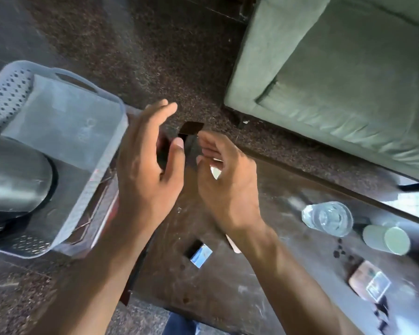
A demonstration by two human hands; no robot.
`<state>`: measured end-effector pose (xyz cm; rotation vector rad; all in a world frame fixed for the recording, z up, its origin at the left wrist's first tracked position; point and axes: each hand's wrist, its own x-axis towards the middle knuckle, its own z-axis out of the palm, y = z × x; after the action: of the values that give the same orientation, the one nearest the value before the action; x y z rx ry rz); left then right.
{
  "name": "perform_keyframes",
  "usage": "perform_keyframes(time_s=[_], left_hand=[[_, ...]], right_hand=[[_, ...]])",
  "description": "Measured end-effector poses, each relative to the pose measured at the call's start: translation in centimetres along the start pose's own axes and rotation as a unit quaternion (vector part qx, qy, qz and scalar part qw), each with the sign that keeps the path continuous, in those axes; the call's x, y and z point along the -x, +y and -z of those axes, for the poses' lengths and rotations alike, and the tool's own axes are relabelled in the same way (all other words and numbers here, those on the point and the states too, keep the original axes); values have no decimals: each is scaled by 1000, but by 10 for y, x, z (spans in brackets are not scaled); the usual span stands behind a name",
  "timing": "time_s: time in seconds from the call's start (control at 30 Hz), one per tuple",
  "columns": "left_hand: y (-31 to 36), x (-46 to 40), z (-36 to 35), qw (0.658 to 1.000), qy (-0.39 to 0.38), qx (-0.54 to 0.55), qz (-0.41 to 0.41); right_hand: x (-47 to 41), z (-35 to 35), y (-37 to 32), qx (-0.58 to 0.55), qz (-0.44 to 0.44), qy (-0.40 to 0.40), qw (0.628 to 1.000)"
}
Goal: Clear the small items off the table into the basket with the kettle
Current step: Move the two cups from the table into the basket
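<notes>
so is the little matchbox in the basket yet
No, the matchbox lies on the table, outside the basket holding the kettle.

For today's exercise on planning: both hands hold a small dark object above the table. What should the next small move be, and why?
Probably carry the small dark flat object, held between left hand and right hand, leftward over the pale grey perforated plastic basket holding the steel kettle.

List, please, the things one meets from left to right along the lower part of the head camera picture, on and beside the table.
kettle → basket → small blue and black box → clear glass → pale green cup
</notes>
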<state>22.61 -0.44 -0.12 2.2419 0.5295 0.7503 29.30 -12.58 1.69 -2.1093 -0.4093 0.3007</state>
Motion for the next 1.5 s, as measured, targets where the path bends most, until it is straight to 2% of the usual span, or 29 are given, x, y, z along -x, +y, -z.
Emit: perform_keyframes(time_s=[0.13, 0.4, 0.6, 0.73, 0.83, 1.0, 1.3, 1.5], left_hand=[[45, 28, -40, 996, -46, 70, 12], [131, 71, -137, 976, -170, 129, 31], [183, 101, -199, 964, -232, 131, -2], [214, 123, -232, 951, -282, 129, 0], [230, 138, -249, 944, -304, 126, -4], [243, 157, -268, 934, -336, 117, -3], [243, 173, -284, 914, -383, 131, 40], [237, 167, -282, 914, -373, 153, 33]], right_hand=[[20, 56, 32, 41, 13, 51, 998], [53, 182, 121, 169, -3, 105, 980], [74, 269, 207, 241, -97, 125, 958], [85, 312, 268, 313, -197, 78, 926], [88, 326, 303, 332, -271, 35, 903], [85, 331, 341, 267, -329, -9, 906], [86, 332, 363, 261, -313, 53, 912], [84, 345, 320, 249, -238, 130, 930]])
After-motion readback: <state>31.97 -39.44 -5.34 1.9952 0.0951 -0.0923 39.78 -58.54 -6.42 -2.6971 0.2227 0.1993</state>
